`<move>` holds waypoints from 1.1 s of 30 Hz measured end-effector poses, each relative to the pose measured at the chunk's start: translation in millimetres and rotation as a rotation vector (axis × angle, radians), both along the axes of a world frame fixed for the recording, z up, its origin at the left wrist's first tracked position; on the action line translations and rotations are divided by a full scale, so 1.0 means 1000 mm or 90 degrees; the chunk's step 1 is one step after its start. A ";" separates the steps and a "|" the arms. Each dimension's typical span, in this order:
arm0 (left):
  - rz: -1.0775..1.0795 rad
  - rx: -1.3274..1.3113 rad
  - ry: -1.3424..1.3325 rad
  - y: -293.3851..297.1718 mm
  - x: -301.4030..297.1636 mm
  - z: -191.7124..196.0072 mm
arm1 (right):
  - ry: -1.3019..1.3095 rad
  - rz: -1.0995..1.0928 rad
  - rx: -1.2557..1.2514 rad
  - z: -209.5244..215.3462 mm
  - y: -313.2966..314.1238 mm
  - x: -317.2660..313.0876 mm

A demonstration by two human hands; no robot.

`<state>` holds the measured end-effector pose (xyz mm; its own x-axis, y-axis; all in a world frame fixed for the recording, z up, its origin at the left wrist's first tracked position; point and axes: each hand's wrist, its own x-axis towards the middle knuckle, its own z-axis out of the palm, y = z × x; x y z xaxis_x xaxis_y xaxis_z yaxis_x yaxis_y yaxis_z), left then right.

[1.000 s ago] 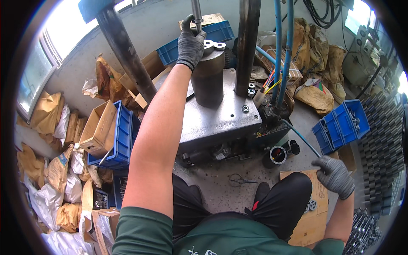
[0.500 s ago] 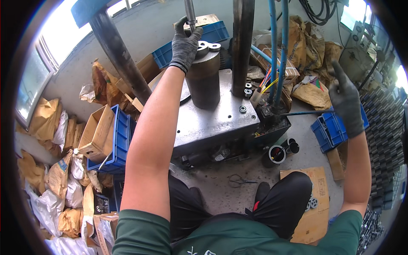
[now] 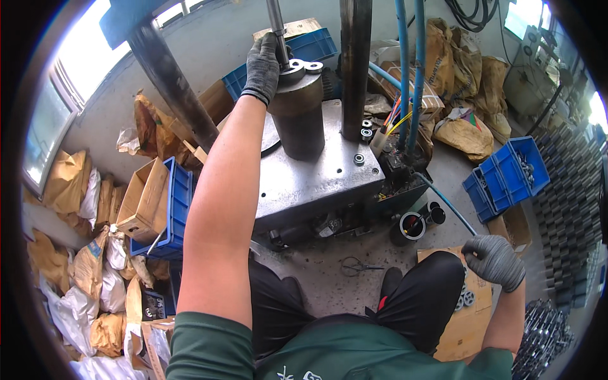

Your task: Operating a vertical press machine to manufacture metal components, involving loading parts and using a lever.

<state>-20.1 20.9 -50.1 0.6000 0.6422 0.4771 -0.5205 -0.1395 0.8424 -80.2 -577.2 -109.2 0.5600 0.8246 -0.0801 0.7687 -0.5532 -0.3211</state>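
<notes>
Press base plate (image 3: 310, 180) at centre, dark steel cylinder (image 3: 299, 120) upright on it at 12 o'clock, gloved left hand (image 3: 263, 66) curled on its top beside small ring parts (image 3: 305, 65), gloved right hand (image 3: 494, 261) at 4 o'clock, fingers curled over cardboard (image 3: 467, 316), grip contents unclear.

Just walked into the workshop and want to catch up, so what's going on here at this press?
A seated person in grey work gloves is working at a small press. The left hand rests on small metal ring parts atop the dark steel cylinder on the press table, beside the vertical rod. The right hand hangs low over a cardboard sheet holding more round metal parts; whether it grips one is unclear.
</notes>
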 end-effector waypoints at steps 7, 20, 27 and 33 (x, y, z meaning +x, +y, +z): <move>0.017 0.036 0.009 -0.003 -0.001 -0.002 | 0.005 -0.050 0.087 0.030 0.016 0.015; 0.024 0.046 -0.002 -0.002 0.000 -0.004 | -0.031 -0.064 0.109 0.013 0.002 0.007; 0.029 0.036 0.006 -0.003 0.000 -0.003 | -0.018 0.056 -0.034 0.018 0.003 0.012; 0.022 0.045 0.007 -0.001 0.000 -0.004 | -0.009 -0.080 0.105 0.013 0.002 0.009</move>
